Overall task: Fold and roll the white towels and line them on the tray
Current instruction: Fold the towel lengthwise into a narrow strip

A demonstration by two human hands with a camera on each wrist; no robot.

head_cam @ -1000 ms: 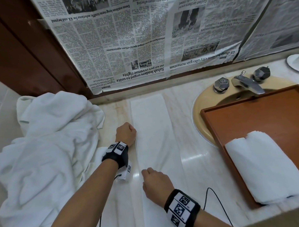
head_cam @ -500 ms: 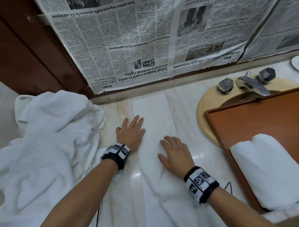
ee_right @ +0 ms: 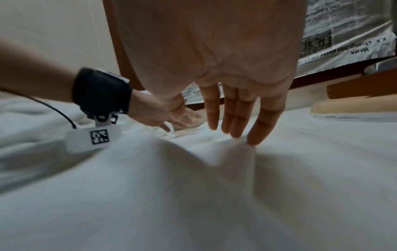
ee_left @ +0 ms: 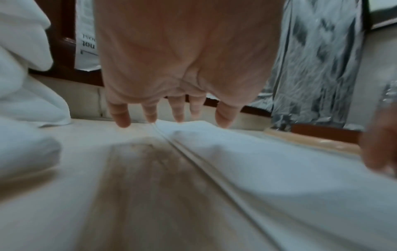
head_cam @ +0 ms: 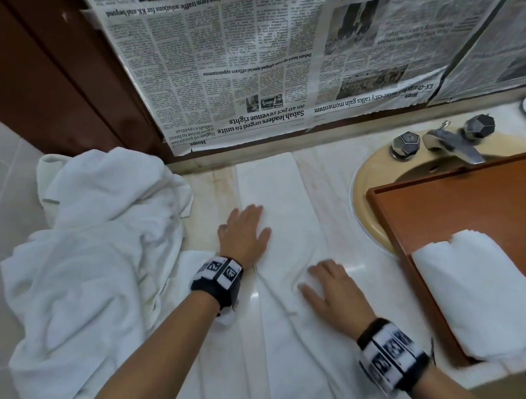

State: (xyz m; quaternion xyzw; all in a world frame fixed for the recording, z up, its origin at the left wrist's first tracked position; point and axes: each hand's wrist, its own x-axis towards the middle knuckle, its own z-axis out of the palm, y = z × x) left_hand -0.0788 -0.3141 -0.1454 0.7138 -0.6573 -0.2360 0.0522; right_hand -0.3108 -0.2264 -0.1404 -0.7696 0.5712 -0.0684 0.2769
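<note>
Towel strip [head_cam: 281,204], white, folded long and narrow, lies flat on the marble counter [head_cam: 330,178], running from the newspaper-covered wall toward the person, left of the sink [head_cam: 372,170]. Left hand [head_cam: 245,233] lies flat, fingers straight and spread, on the strip's left edge, partly on bare counter. Right hand [head_cam: 326,287] lies flat nearer the person, fingers straight and together, pressing the cloth; a ridge of fabric bunches just beside its fingertips [ee_right: 253,135]. Neither hand clamps anything. Judged step: smoothing the fold before rolling.

One rolled towel [head_cam: 483,295] already sits at the near end of the wooden tray [head_cam: 455,209], which rests over the sink. Heap of unfolded towels [head_cam: 86,258] to the left, touching the counter's edge area.

Risks, judged:
- The ridge at the right fingertips gets pressed in as a crease, so the roll comes out lumpy.
- The left hand, half off the edge, could drag the layers apart and skew the fold.
- The strip's near end seems to run off the counter; its weight may pull the cloth askew once the hands lift.
- The counter looks glossy, so the towel may slide while being rolled.
</note>
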